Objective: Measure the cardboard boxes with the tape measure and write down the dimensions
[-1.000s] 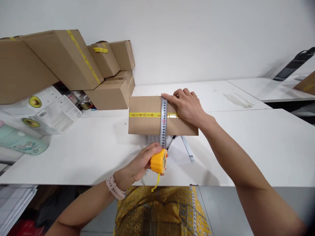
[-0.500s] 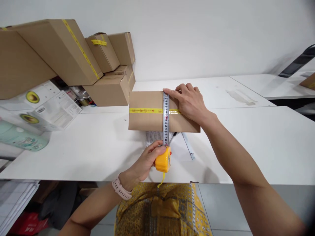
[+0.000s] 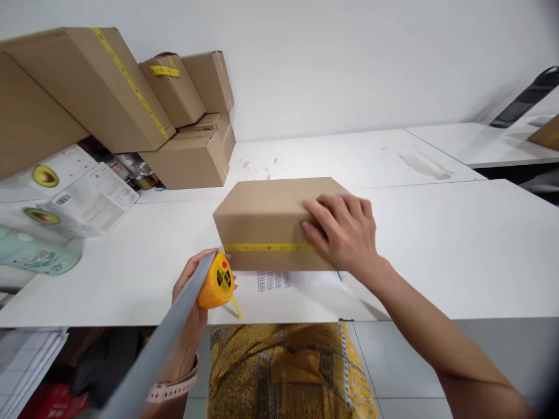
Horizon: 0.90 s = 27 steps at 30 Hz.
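Observation:
My left hand is wrapped around a yellow tape measure, left of the box and above the table's front edge. Its metal blade sticks out, blurred, toward the lower left of the view. A thin yellow strap hangs beneath the case. My right hand grips the right part of a cardboard box, its fingers curled at the upper edge and the thumb against the near side. Yellow tape runs along that side. Under the box, a printed sheet shows in part.
Cardboard boxes are stacked at the back left against the wall. White cartons with avocado pictures and a mint-green bottle lie at the left. A dark, long object leans at the far right. The white table's front edge runs before me.
The tape measure has left the box and moved left with my left hand, its blade now pointing toward me. The box is turned so two faces show, and my right hand has shifted lower.

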Each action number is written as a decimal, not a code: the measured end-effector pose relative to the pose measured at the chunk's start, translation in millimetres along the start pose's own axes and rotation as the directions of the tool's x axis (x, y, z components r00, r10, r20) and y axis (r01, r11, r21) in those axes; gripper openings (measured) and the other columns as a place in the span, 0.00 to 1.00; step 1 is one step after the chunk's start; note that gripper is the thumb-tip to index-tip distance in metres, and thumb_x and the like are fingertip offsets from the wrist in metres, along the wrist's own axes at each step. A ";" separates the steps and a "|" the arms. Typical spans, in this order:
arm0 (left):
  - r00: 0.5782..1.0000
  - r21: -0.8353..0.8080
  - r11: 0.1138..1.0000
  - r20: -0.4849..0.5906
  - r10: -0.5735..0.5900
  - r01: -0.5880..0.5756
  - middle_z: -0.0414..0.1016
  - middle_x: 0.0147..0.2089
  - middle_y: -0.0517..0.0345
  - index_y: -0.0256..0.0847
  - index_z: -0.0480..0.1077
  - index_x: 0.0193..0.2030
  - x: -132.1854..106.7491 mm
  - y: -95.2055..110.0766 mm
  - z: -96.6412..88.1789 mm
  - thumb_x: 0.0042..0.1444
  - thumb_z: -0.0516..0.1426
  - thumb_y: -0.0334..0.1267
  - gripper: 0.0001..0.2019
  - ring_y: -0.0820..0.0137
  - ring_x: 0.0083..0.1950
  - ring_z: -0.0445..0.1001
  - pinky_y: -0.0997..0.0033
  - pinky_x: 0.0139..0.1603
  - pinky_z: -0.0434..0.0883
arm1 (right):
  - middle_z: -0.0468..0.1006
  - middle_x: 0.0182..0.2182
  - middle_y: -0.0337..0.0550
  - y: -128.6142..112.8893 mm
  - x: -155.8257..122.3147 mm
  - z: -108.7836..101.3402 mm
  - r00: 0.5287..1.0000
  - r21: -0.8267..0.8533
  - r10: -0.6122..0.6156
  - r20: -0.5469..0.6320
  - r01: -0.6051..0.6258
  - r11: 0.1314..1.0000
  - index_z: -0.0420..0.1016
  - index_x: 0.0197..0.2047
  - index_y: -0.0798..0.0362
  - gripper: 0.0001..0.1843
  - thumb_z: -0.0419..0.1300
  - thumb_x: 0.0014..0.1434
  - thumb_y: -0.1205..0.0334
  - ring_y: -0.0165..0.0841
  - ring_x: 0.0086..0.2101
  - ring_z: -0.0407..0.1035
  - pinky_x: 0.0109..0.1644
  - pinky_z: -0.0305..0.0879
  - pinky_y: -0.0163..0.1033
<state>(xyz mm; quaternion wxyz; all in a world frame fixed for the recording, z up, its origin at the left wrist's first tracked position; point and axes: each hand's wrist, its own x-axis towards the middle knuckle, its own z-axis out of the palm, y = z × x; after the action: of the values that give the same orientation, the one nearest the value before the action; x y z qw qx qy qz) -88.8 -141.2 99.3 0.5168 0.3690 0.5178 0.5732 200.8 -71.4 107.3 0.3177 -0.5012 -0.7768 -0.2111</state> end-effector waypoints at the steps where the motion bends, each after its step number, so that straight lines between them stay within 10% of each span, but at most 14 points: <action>1: 1.000 -0.006 1.000 -0.002 -0.029 0.029 0.81 0.48 0.55 0.45 0.75 0.49 -1.8 -0.7 -2.6 0.50 0.68 0.51 0.22 0.65 0.33 0.79 0.66 0.33 0.78 | 0.81 0.48 0.49 -4.6 -13.6 -0.9 0.999 -0.002 -0.040 -0.026 0.040 0.999 0.73 0.60 0.42 0.18 0.54 0.70 0.51 0.45 0.45 0.69 0.49 0.60 0.52; 5: 0.974 0.032 0.981 0.117 -0.196 0.193 0.81 0.47 0.53 0.44 0.76 0.48 -16.5 -4.6 -3.8 0.50 0.68 0.53 0.22 0.64 0.33 0.79 0.64 0.34 0.78 | 0.81 0.53 0.49 -17.9 -53.1 -5.6 0.992 0.031 -0.086 -0.092 0.090 0.996 0.66 0.67 0.39 0.26 0.61 0.67 0.55 0.47 0.48 0.72 0.48 0.62 0.52; 9: 0.858 0.212 0.933 0.373 -0.354 0.292 0.79 0.42 0.52 0.42 0.77 0.46 -31.8 -16.3 7.8 0.54 0.67 0.55 0.21 0.65 0.36 0.76 0.70 0.35 0.71 | 0.80 0.54 0.52 -29.0 -65.3 -25.6 0.994 0.263 0.064 -0.084 -0.040 0.964 0.52 0.76 0.37 0.38 0.59 0.67 0.47 0.52 0.50 0.73 0.49 0.65 0.58; 15: 0.706 0.509 0.853 0.560 -0.434 0.120 0.74 0.41 0.55 0.41 0.74 0.53 -43.4 -34.2 25.8 0.58 0.62 0.56 0.24 0.67 0.38 0.70 0.72 0.37 0.66 | 0.79 0.54 0.52 -42.2 -66.8 -52.7 0.917 0.733 0.399 0.017 -0.283 0.618 0.50 0.76 0.31 0.40 0.58 0.65 0.42 0.50 0.43 0.75 0.40 0.71 0.60; 22: 0.698 0.650 0.757 0.572 -0.430 -0.067 0.76 0.45 0.55 0.43 0.75 0.52 -47.2 -28.3 30.4 0.57 0.62 0.48 0.19 0.65 0.41 0.69 0.69 0.41 0.67 | 0.76 0.25 0.38 -50.9 -85.3 -69.1 0.875 0.917 0.406 0.263 -0.358 0.178 0.80 0.50 0.25 0.17 0.56 0.68 0.59 0.37 0.19 0.65 0.16 0.56 0.44; 27: 0.716 0.651 0.759 0.531 -0.452 -0.004 0.77 0.45 0.55 0.43 0.74 0.54 -45.8 -32.8 25.0 0.59 0.61 0.49 0.19 0.66 0.39 0.69 0.70 0.39 0.67 | 0.82 0.37 0.45 -51.6 -111.8 -85.9 0.835 0.890 0.461 0.300 -0.419 0.179 0.74 0.59 0.25 0.21 0.56 0.66 0.52 0.47 0.31 0.76 0.25 0.68 0.54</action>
<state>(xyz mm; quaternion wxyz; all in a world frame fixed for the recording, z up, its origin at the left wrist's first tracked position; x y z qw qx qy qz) -49.1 -182.8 77.2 0.5869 0.6233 0.4993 0.1337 211.0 -220.1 88.9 0.6058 -0.4213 -0.5677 0.3649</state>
